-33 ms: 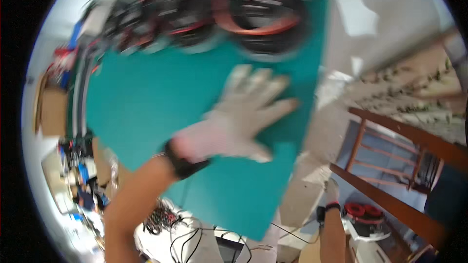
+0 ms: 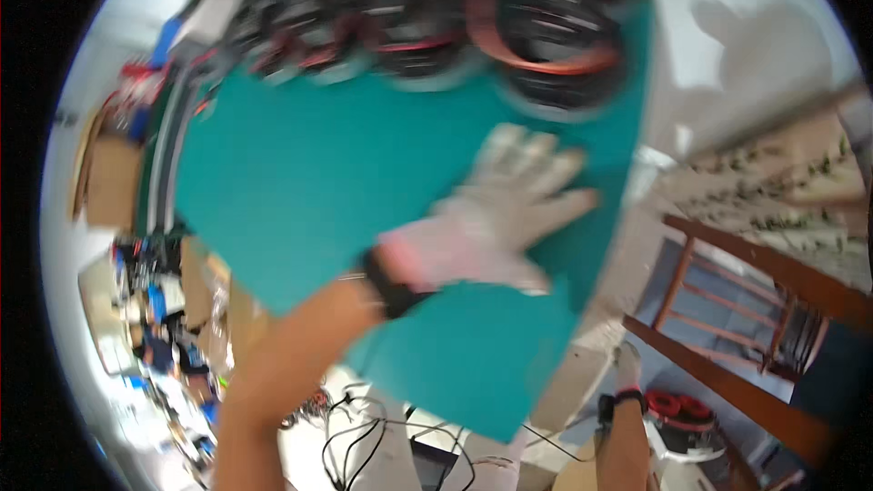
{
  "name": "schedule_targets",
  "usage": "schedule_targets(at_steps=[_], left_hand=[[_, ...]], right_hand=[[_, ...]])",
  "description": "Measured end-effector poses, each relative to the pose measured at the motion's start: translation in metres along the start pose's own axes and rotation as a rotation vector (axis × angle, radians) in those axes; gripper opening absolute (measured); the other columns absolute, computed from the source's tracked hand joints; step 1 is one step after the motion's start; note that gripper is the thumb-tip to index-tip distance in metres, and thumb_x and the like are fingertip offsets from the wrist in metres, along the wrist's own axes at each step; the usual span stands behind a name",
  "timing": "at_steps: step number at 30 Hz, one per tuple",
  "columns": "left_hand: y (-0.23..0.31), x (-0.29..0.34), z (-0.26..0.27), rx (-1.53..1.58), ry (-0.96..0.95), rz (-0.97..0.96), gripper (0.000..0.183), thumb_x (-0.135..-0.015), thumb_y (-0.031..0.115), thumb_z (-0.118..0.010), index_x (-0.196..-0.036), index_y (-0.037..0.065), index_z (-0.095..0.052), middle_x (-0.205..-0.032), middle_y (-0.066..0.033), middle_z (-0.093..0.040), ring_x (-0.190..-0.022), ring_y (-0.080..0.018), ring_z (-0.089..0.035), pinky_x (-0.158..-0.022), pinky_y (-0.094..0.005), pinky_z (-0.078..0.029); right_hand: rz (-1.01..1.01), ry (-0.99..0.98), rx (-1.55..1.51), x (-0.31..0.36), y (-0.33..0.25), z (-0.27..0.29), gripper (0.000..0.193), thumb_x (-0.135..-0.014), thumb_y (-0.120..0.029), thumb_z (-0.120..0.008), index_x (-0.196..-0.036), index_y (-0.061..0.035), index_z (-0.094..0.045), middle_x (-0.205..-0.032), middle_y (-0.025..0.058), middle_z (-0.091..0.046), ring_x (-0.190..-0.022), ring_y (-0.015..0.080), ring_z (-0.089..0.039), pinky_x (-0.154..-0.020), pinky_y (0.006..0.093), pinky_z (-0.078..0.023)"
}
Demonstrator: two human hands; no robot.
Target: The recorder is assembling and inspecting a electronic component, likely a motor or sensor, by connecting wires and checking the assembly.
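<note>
My left hand [image 2: 518,209] wears a pale knit glove with a pink cuff. Its fingers are spread wide, palm down, over the green tabletop [image 2: 300,173], and nothing is in its grasp. A black band [image 2: 393,284] circles that wrist. Beyond the fingertips lies a large coil with an orange-red ring [image 2: 536,59] over black windings. At the lower right, past the table's edge, is my right hand [image 2: 627,365], also gloved; it looks small and blurred, so its fingers cannot be made out. Its wrist has a dark band.
Several black and red coils [image 2: 423,36] line the far side of the tabletop. Black cables [image 2: 364,441] hang by the near edge. A brown wooden frame [image 2: 727,264] and red rolls on a white machine [image 2: 682,423] stand at right. Cardboard boxes [image 2: 114,182] are at left.
The table, coils and my left hand have all shifted to the right in the picture, as the view itself turned. My left hand stays spread over the green surface.
</note>
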State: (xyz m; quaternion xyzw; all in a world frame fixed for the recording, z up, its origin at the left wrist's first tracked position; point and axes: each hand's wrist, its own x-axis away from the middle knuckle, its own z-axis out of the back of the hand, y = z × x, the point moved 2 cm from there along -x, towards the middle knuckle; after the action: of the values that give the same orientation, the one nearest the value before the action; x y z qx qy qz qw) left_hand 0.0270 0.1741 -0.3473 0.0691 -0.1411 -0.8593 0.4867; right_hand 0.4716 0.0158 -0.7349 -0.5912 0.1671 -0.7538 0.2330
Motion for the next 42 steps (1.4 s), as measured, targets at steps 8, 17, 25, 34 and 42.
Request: schedule_targets(at_steps=[8, 17, 25, 34, 42], left_hand=[[0.040, 0.180, 0.019, 0.196, 0.610, 0.131, 0.063, -0.071, 0.041, -0.063, -0.122, 0.008, -0.047, -0.128, -0.0166, -0.042, -0.125, -0.0352, -0.034, -0.104, -0.0469, -0.028], [-0.038, 0.695, -0.199, 0.654, 0.902, 1.635, 0.033, -0.083, 0.022, -0.056, -0.113, 0.007, -0.056, -0.106, -0.0155, -0.060, -0.098, -0.0317, -0.058, -0.084, -0.0351, -0.046], [0.054, 0.891, -0.331, 1.147, 1.239, 2.351, 0.025, -0.083, 0.020, -0.053, -0.099, 0.004, -0.064, -0.076, -0.0022, -0.064, -0.063, -0.0088, -0.054, -0.056, -0.0244, -0.043], [0.023, 0.881, -0.315, 1.546, 1.598, 2.171, 0.028, -0.086, 0.023, -0.057, -0.107, 0.004, -0.061, -0.090, -0.0031, -0.063, -0.079, -0.0112, -0.057, -0.070, -0.0246, -0.046], [-0.021, 0.925, -0.373, 1.699, 0.821, 1.986, 0.021, -0.085, 0.018, -0.057, -0.100, 0.006, -0.064, -0.082, 0.0024, -0.059, -0.072, -0.0068, -0.052, -0.063, -0.0208, -0.041]], right_hand=[[0.206, 0.001, 0.203, 0.154, -0.023, -0.002, 0.019, -0.085, -0.022, -0.050, -0.093, -0.0071, -0.059, -0.069, -0.0018, -0.053, -0.052, 0.0073, -0.042, -0.045, 0.0218, -0.032], [-0.126, -0.208, 0.691, 0.255, 0.067, -0.223, 0.021, -0.085, -0.022, -0.051, -0.093, -0.0040, -0.056, -0.072, 0.0107, -0.063, -0.051, 0.0131, -0.052, -0.043, 0.0243, -0.039], [0.363, -0.674, 0.815, 0.358, 0.030, -0.529, 0.027, -0.088, -0.028, -0.054, -0.100, -0.0041, -0.062, -0.082, 0.0070, -0.064, -0.073, 0.0097, -0.057, -0.063, 0.0247, -0.045], [0.929, -0.769, 1.580, 0.344, 0.082, -0.690, 0.019, -0.085, -0.022, -0.047, -0.091, -0.0084, -0.060, -0.081, 0.0161, -0.061, -0.077, 0.0368, -0.058, -0.068, 0.0446, -0.046], [0.323, -0.773, 0.934, 0.312, 0.265, -0.857, 0.029, -0.083, -0.026, -0.056, -0.103, -0.0049, -0.059, -0.084, 0.0096, -0.066, -0.076, 0.0181, -0.062, -0.067, 0.0305, -0.047]])
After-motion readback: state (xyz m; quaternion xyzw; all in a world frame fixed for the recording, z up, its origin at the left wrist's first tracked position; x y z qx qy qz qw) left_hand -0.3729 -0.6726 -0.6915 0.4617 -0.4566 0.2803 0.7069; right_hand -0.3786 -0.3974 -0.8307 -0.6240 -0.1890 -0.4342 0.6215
